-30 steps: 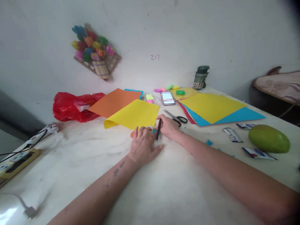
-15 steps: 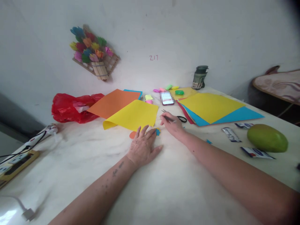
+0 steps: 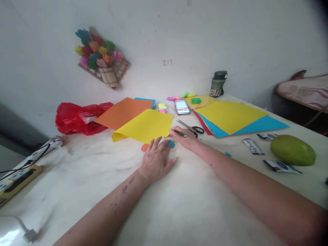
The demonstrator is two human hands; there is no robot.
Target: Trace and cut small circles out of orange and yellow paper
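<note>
My left hand (image 3: 156,157) lies flat on the table with its fingers spread, the fingertips at the near edge of a yellow paper sheet (image 3: 148,124). Beside its index finger is a small blue paper cutout (image 3: 171,144), partly covered. An orange paper piece (image 3: 145,147) shows by its little finger. My right hand (image 3: 186,138) is closed around a dark pen (image 3: 180,133) with a silvery end. The pen's tip is hidden by the fingers, near the sheet's right corner and the cutout. Scissors (image 3: 191,128) with black handles lie just beyond my right hand.
An orange sheet (image 3: 125,111) and a red plastic bag (image 3: 77,118) lie left. Stacked yellow and blue sheets (image 3: 266,126), a green mango-like fruit (image 3: 292,150) and small packets (image 3: 252,146) lie right. A phone (image 3: 182,107) and a bottle (image 3: 218,83) are further back; a power strip (image 3: 19,177) is left.
My right hand has moved left and slightly down with the pen, closer to my left hand and the blue cutout. More of the scissors shows now. My left hand stays put.
</note>
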